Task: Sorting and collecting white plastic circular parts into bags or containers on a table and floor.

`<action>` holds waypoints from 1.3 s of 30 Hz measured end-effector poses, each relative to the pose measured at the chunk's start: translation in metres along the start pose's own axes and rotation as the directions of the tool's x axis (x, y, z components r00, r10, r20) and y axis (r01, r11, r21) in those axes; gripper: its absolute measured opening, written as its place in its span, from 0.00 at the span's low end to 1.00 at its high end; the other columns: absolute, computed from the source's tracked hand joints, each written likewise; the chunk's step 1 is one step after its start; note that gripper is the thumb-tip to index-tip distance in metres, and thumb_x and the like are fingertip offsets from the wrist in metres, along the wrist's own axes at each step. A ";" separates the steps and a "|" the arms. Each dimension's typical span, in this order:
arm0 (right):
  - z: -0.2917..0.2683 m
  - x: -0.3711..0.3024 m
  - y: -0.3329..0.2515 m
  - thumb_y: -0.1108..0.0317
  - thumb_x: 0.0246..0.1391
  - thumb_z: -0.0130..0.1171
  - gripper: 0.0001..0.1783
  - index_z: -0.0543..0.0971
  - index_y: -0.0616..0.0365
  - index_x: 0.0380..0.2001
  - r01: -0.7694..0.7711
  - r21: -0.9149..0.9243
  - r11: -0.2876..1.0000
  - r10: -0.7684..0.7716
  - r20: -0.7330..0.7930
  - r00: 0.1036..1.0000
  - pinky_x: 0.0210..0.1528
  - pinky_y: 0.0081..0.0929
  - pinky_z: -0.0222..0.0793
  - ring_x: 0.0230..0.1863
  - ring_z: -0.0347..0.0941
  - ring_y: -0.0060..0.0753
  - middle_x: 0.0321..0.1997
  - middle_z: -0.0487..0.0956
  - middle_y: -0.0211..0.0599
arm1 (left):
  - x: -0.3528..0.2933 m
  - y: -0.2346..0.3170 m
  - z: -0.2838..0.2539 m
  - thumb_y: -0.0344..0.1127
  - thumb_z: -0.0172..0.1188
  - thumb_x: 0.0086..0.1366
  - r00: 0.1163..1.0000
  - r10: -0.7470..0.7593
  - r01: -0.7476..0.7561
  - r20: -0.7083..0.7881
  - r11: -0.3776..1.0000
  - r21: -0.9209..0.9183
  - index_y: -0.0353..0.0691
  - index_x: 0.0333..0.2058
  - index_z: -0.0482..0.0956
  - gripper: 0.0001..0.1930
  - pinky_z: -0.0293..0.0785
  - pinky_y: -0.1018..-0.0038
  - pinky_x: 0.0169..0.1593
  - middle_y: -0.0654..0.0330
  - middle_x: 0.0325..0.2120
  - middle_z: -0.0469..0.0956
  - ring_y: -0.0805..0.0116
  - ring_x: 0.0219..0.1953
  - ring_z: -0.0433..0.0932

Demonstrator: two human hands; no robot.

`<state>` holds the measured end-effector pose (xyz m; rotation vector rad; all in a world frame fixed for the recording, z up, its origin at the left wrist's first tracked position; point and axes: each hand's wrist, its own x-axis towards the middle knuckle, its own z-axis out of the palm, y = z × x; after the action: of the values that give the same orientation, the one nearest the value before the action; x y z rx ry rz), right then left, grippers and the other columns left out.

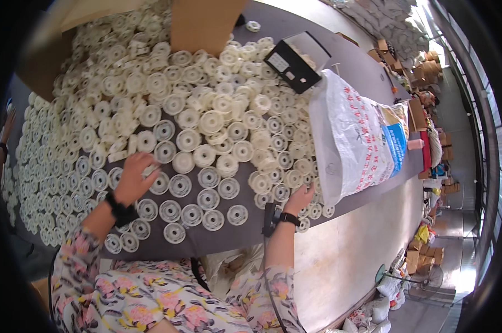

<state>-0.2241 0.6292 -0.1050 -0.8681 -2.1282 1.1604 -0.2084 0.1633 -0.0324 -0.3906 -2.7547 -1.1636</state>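
White plastic wheel-like discs (180, 185) with hubbed centres cover much of the grey table. My left hand (133, 176) reaches over them on the left, its thumb and forefinger apart beside a disc (159, 183). Whether its fingertips touch that disc is not clear. My right hand (300, 198) lies at the near right edge of the pile, fingers stretched toward the discs (293, 178) there. Part of those fingers is turned from view, and no disc shows in the palm. Between my hands, several discs lie flat in loose rows, apart from the heap.
A white printed sack (340, 139) lies right of the pile, beside a black open box (293, 65). Cardboard flaps (206, 25) stand at the back. Another person's arm (7, 130) shows at the far left. A standing fan (428, 276) and piled sacks are off to the right.
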 end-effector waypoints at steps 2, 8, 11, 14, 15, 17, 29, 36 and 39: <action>0.004 0.041 -0.006 0.68 0.52 0.46 0.26 0.63 0.73 0.52 0.177 -0.309 0.934 -0.196 -0.032 0.980 0.60 0.35 0.52 0.57 0.60 0.50 0.56 0.65 0.54 | -0.019 0.011 -0.016 0.30 0.59 0.50 0.991 -0.131 0.131 0.029 0.991 -0.025 0.39 0.29 0.74 0.07 0.63 0.65 0.44 0.56 0.30 0.72 0.54 0.37 0.70; 0.002 0.156 0.008 0.65 0.47 0.52 0.34 0.58 0.72 0.56 0.237 -0.644 0.727 -0.109 0.233 0.966 0.66 0.35 0.41 0.63 0.51 0.54 0.60 0.59 0.59 | -0.075 0.000 -0.036 0.27 0.58 0.50 0.900 -0.434 0.436 0.039 0.897 -0.080 0.38 0.29 0.73 0.06 0.63 0.65 0.46 0.55 0.30 0.72 0.54 0.37 0.71; -0.018 0.191 0.055 0.64 0.49 0.50 0.29 0.63 0.73 0.52 0.301 -0.507 0.808 -0.235 0.192 0.953 0.62 0.38 0.49 0.59 0.57 0.57 0.56 0.63 0.63 | -0.085 -0.007 -0.035 0.27 0.57 0.51 0.909 -0.414 0.413 0.057 0.910 0.025 0.37 0.29 0.73 0.05 0.66 0.66 0.42 0.54 0.30 0.73 0.54 0.36 0.71; -0.028 0.206 0.077 0.65 0.50 0.45 0.24 0.68 0.70 0.48 0.186 -0.652 0.735 -0.073 0.196 0.978 0.52 0.39 0.61 0.48 0.68 0.54 0.47 0.71 0.60 | -0.081 -0.006 -0.031 0.27 0.57 0.51 0.898 -0.434 0.435 0.073 0.900 -0.008 0.37 0.29 0.73 0.05 0.67 0.67 0.40 0.54 0.29 0.73 0.54 0.35 0.72; -0.021 0.199 0.072 0.65 0.52 0.42 0.21 0.71 0.69 0.44 0.229 -0.675 0.701 -0.141 0.184 0.973 0.51 0.39 0.62 0.45 0.68 0.54 0.44 0.72 0.59 | -0.081 -0.003 -0.033 0.27 0.57 0.51 0.883 -0.466 0.466 0.051 0.884 0.011 0.37 0.29 0.73 0.05 0.67 0.67 0.40 0.54 0.29 0.73 0.54 0.35 0.72; 0.007 0.170 0.040 0.67 0.53 0.41 0.19 0.73 0.70 0.41 0.073 -0.370 0.926 -0.098 -0.049 0.994 0.46 0.36 0.65 0.42 0.70 0.48 0.41 0.74 0.54 | -0.084 0.003 -0.036 0.28 0.57 0.52 0.892 -0.446 0.445 0.071 0.895 0.032 0.37 0.29 0.73 0.05 0.68 0.68 0.39 0.55 0.29 0.73 0.57 0.34 0.73; 0.105 -0.203 -0.144 0.68 0.53 0.53 0.17 0.73 0.60 0.46 -0.395 -0.157 0.905 0.162 0.986 -0.021 0.20 0.13 0.60 0.21 0.65 0.12 0.27 0.73 0.27 | -0.047 0.039 0.001 0.32 0.62 0.49 0.933 -0.292 0.345 0.211 0.892 -0.291 0.41 0.52 0.67 0.29 0.69 0.69 0.48 0.56 0.44 0.68 0.60 0.45 0.71; 0.088 -0.248 -0.132 0.66 0.53 0.53 0.25 0.64 0.65 0.54 -0.543 -0.119 0.831 0.245 0.955 0.166 0.19 0.12 0.60 0.20 0.67 0.15 0.33 0.75 0.34 | -0.061 -0.004 0.017 0.38 0.65 0.46 0.928 -0.308 0.335 0.208 0.935 -0.113 0.43 0.48 0.69 0.28 0.68 0.66 0.47 0.56 0.41 0.70 0.55 0.45 0.70; 0.071 -0.247 -0.124 0.66 0.54 0.53 0.22 0.68 0.65 0.51 -0.495 -0.089 0.864 0.263 0.919 0.295 0.20 0.12 0.60 0.20 0.66 0.14 0.35 0.76 0.35 | -0.058 -0.015 0.019 0.38 0.64 0.46 0.970 -0.219 0.204 0.106 0.970 0.131 0.45 0.47 0.71 0.26 0.65 0.63 0.46 0.56 0.37 0.69 0.56 0.42 0.68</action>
<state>-0.1526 0.3547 -0.0713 -0.6998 -2.5515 2.5915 -0.1572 0.1563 -0.0680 -0.1597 -3.0140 -1.0414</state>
